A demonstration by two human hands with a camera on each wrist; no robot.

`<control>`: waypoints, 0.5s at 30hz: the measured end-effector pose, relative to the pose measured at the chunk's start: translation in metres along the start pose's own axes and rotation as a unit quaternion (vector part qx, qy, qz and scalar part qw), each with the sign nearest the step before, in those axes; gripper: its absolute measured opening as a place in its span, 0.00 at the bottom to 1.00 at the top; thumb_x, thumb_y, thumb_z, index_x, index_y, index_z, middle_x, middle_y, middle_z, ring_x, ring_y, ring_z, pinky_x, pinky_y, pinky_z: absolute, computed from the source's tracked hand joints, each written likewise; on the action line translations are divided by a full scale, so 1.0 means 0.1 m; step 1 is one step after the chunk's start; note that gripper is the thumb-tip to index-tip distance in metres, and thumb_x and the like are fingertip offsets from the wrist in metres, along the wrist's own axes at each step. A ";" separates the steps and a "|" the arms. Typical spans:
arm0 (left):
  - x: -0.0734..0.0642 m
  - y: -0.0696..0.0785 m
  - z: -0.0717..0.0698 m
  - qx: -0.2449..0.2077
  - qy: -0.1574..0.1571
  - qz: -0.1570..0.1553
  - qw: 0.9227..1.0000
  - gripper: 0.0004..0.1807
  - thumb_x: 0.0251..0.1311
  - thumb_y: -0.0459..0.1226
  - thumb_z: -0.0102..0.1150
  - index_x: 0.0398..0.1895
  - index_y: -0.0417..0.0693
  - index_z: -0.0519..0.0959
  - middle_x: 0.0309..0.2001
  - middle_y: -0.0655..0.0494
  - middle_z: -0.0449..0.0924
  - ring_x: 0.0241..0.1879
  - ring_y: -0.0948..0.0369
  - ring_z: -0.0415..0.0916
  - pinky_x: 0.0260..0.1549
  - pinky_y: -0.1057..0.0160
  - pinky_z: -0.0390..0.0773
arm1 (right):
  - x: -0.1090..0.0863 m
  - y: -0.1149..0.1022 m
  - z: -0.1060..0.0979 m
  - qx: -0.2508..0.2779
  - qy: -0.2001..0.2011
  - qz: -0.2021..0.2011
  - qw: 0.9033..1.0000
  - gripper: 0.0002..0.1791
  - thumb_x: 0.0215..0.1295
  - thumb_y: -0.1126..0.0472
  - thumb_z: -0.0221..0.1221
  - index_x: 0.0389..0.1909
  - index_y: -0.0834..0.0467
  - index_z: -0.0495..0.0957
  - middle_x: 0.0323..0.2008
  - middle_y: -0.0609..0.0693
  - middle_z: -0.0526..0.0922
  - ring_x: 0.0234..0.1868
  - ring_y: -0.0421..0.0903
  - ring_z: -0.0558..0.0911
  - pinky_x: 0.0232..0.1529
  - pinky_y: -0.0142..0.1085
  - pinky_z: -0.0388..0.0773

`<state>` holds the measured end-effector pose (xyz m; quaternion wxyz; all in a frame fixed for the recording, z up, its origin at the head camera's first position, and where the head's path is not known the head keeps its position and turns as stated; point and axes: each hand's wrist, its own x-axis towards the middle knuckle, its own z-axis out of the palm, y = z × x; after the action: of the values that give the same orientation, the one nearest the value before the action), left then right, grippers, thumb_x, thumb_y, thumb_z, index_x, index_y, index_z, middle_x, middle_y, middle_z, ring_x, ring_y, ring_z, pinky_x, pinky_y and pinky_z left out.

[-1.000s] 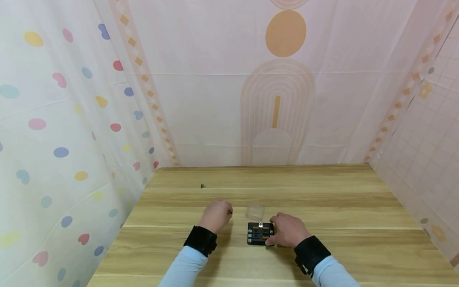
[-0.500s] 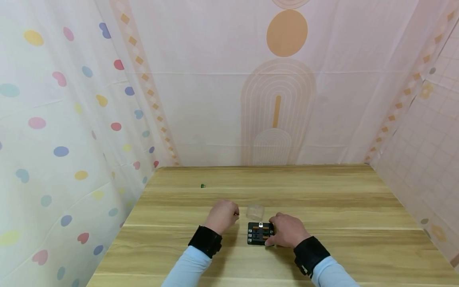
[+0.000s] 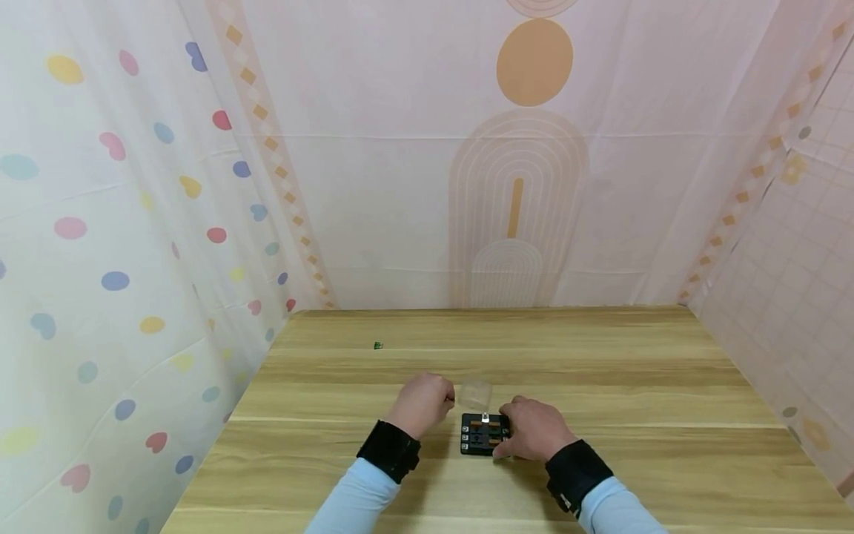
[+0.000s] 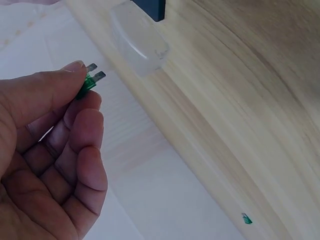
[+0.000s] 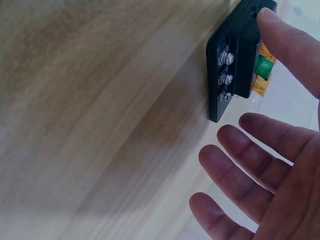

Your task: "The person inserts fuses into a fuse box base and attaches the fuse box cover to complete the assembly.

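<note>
My left hand [image 3: 423, 404] pinches a green blade fuse [image 4: 86, 89] between thumb and index finger, its two metal prongs pointing out. Right of that hand a black fuse box [image 3: 482, 437] lies on the table. My right hand [image 3: 537, 430] holds the box at its right end, thumb at the near corner and index finger by the far one. In the right wrist view, orange fuses and a green fuse [image 5: 265, 67] sit in the box, with a row of terminal screws [image 5: 225, 79] along its side. The other right fingers are spread loosely.
A clear plastic cover [image 3: 475, 395] lies just behind the fuse box. Farther back on the left, another green fuse [image 3: 378, 345] lies on the wooden table [image 3: 634, 371]. Patterned curtains [image 3: 373, 185] hang behind and at both sides.
My left hand has moved right with the green blade fuse, closer to the fuse box and the clear cover. My right hand and the box have stayed in place.
</note>
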<state>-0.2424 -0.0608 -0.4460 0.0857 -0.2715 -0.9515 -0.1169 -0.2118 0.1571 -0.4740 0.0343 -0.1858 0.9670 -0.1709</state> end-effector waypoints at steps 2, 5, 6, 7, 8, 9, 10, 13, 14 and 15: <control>0.00 0.02 0.00 0.003 0.002 0.004 1.000 0.03 0.53 0.31 0.72 0.27 0.47 0.87 0.28 0.59 0.85 0.28 0.65 0.80 0.29 0.67 0.78 | 0.00 0.00 0.00 0.002 0.001 -0.003 1.000 0.38 0.40 0.44 0.78 0.51 0.62 0.82 0.39 0.50 0.80 0.35 0.46 0.77 0.37 0.45 0.78; 0.01 0.04 0.00 0.000 -0.002 0.005 1.000 0.03 0.54 0.31 0.72 0.27 0.48 0.87 0.28 0.60 0.85 0.29 0.65 0.80 0.29 0.67 0.79 | 0.00 0.00 0.00 0.002 0.003 -0.006 1.000 0.39 0.40 0.44 0.79 0.51 0.63 0.81 0.40 0.51 0.80 0.36 0.47 0.79 0.38 0.45 0.78; 0.01 0.05 0.00 -0.002 -0.004 0.004 1.000 0.03 0.54 0.31 0.71 0.27 0.48 0.87 0.28 0.60 0.85 0.29 0.66 0.80 0.30 0.67 0.79 | 0.00 0.00 0.01 0.002 0.002 -0.007 1.000 0.39 0.40 0.44 0.79 0.51 0.63 0.81 0.40 0.51 0.81 0.37 0.48 0.79 0.38 0.46 0.79; 0.01 0.06 0.00 -0.003 -0.008 0.002 1.000 0.03 0.55 0.32 0.71 0.27 0.48 0.87 0.28 0.60 0.85 0.29 0.66 0.80 0.30 0.67 0.79 | 0.00 0.00 0.01 0.001 0.002 -0.009 1.000 0.39 0.40 0.44 0.79 0.52 0.63 0.81 0.40 0.51 0.81 0.37 0.48 0.79 0.38 0.46 0.79; 0.02 0.07 0.00 -0.005 -0.010 0.001 1.000 0.03 0.55 0.32 0.71 0.27 0.48 0.87 0.28 0.60 0.84 0.29 0.66 0.79 0.30 0.67 0.79 | 0.00 0.00 0.01 0.001 0.001 -0.010 1.000 0.39 0.40 0.44 0.79 0.52 0.63 0.81 0.41 0.52 0.81 0.37 0.48 0.80 0.38 0.46 0.79; 0.02 0.08 0.00 -0.007 -0.012 0.000 1.000 0.03 0.55 0.32 0.71 0.27 0.48 0.87 0.28 0.60 0.84 0.29 0.66 0.79 0.30 0.67 0.79 | 0.00 0.01 0.01 0.000 0.001 -0.011 1.000 0.39 0.40 0.44 0.78 0.52 0.63 0.81 0.41 0.52 0.81 0.38 0.49 0.80 0.38 0.46 0.79; 0.02 0.09 0.00 -0.006 -0.014 0.000 1.000 0.03 0.56 0.32 0.71 0.27 0.49 0.87 0.28 0.60 0.84 0.29 0.66 0.79 0.30 0.67 0.78 | 0.01 0.00 0.01 0.001 0.000 -0.012 1.000 0.39 0.40 0.44 0.78 0.52 0.63 0.81 0.41 0.52 0.81 0.38 0.49 0.80 0.38 0.46 0.79; 0.03 0.12 -0.01 -0.002 -0.015 0.004 1.000 0.03 0.55 0.32 0.71 0.27 0.49 0.87 0.28 0.61 0.84 0.28 0.67 0.78 0.29 0.67 0.78 | 0.02 0.01 0.03 0.000 -0.002 -0.015 1.000 0.39 0.40 0.44 0.78 0.51 0.63 0.81 0.41 0.53 0.81 0.38 0.50 0.80 0.39 0.47 0.79; 0.03 0.13 -0.01 0.000 -0.014 0.008 1.000 0.03 0.55 0.32 0.71 0.27 0.49 0.87 0.28 0.61 0.84 0.28 0.67 0.78 0.29 0.68 0.78 | 0.02 0.01 0.03 -0.001 -0.003 -0.015 1.000 0.39 0.40 0.44 0.78 0.51 0.63 0.81 0.41 0.53 0.81 0.38 0.50 0.80 0.39 0.47 0.79; 0.03 0.14 -0.01 0.002 -0.013 0.012 1.000 0.03 0.55 0.33 0.71 0.27 0.49 0.87 0.28 0.61 0.84 0.28 0.67 0.78 0.29 0.68 0.78 | 0.02 0.01 0.04 -0.001 -0.003 -0.016 1.000 0.39 0.40 0.44 0.78 0.51 0.63 0.81 0.41 0.53 0.81 0.38 0.50 0.80 0.39 0.47 0.79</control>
<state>-0.2376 -0.0482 -0.4418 0.0752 -0.2843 -0.9494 -0.1103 -0.2139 0.1562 -0.4780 0.0342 -0.2016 0.9641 -0.1696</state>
